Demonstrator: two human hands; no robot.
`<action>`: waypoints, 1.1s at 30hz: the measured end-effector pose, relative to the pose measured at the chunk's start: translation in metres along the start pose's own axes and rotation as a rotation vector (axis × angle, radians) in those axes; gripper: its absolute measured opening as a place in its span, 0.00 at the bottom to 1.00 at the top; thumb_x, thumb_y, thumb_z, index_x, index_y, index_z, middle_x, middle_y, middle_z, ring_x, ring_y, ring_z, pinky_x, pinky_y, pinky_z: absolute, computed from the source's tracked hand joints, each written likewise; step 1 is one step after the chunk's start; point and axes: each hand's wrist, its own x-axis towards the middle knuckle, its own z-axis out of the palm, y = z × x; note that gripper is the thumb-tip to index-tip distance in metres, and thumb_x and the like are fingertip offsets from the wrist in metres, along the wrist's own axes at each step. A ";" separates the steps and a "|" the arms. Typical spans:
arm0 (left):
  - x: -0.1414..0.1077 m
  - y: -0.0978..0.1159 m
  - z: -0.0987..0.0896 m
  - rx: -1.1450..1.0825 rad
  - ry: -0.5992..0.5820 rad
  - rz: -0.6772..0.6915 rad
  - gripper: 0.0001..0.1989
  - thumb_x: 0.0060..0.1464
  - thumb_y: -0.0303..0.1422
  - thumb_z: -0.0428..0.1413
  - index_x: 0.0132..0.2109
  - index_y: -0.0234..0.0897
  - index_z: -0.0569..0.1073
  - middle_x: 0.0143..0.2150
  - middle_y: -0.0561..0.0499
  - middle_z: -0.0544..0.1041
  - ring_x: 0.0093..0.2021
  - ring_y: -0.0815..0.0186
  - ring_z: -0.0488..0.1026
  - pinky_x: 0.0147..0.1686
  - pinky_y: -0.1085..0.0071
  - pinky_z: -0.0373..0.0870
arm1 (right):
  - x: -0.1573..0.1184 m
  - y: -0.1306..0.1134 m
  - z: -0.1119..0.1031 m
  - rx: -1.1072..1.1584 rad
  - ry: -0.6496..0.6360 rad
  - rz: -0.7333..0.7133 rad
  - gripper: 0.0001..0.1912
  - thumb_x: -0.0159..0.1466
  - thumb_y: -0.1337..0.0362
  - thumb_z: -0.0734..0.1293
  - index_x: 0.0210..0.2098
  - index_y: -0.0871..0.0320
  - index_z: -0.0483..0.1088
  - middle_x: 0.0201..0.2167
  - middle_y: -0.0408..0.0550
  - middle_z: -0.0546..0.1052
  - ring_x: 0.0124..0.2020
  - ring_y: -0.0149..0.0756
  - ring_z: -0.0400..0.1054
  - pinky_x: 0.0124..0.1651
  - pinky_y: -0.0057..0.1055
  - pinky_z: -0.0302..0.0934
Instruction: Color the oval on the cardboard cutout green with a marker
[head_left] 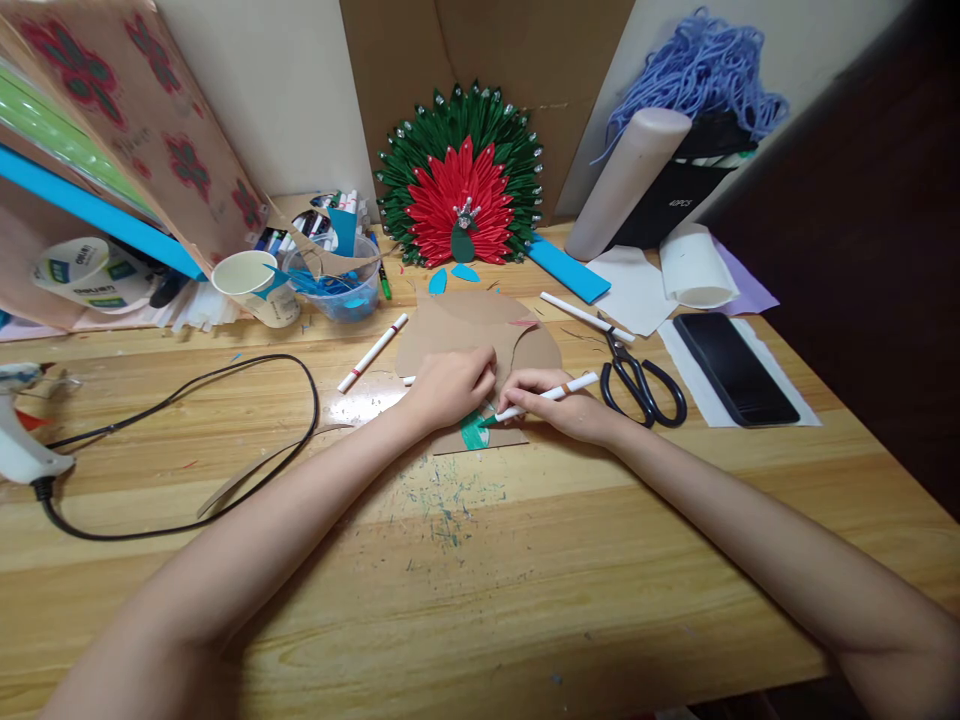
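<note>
My right hand (564, 403) is closed around a white marker (574, 388) with a brown band. Its green tip touches a green-coloured patch (474, 431) near the front edge of a cut cardboard piece (465, 315). My left hand (455, 385) lies on the same cardboard with its fingers curled in, pressing on it just left of my right hand. Part of the cardboard is hidden under both hands. A white marker with a red band (373, 352) lies left of the cardboard, and black-handled scissors (640, 375) lie to the right.
A peacock with red and green petals (459, 190) stands at the back. On the left are a glue gun (26, 430), its black cable (307, 375), a paper cup (255, 285) and a plastic tub of scraps (345, 300). A phone (735, 365) rests at right.
</note>
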 end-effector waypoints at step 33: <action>-0.001 0.001 -0.001 0.000 0.004 -0.005 0.12 0.59 0.33 0.42 0.40 0.37 0.69 0.36 0.48 0.77 0.35 0.65 0.73 0.32 0.71 0.60 | 0.000 0.001 0.001 0.026 0.007 0.006 0.13 0.65 0.56 0.63 0.33 0.59 0.70 0.31 0.46 0.76 0.33 0.31 0.69 0.37 0.29 0.62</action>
